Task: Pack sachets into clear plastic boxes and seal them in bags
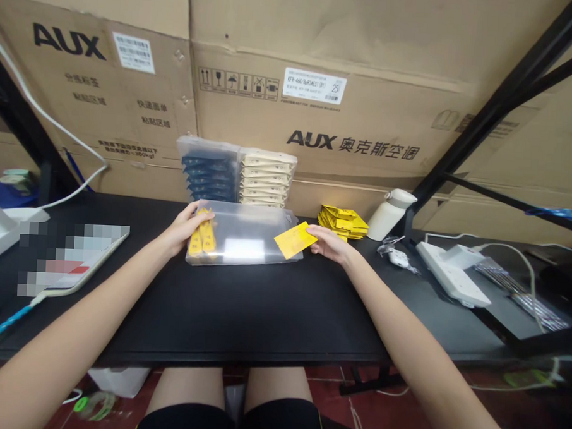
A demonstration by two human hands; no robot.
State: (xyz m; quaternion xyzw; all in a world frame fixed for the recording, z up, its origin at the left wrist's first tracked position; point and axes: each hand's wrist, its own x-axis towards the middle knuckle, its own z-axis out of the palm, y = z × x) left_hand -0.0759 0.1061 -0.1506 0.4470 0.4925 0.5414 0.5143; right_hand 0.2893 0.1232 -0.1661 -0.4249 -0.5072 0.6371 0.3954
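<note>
A clear plastic box [261, 235] lies on the black desk in front of me, with several yellow packets [203, 237] lined up at its left end. My left hand [187, 226] is closed round that end, its fingers on the packets and the box's edge. Between the fingertips of my right hand [329, 243] is a flat yellow packet [294, 239], held at the box's right end. Behind stand two upright clear boxes, one with dark blue packets [209, 176], the other with cream packets [265, 179]. A pile of yellow packets [342, 222] sits beyond my right hand.
A white bottle [391, 214] and wrapped earphones [398, 257] are at the right, near a white power strip [454, 272]. At the left lies a tablet-like device [87, 263] on a cable. Cardboard [368, 66] walls the back; black metal posts [489, 116] rise at both sides.
</note>
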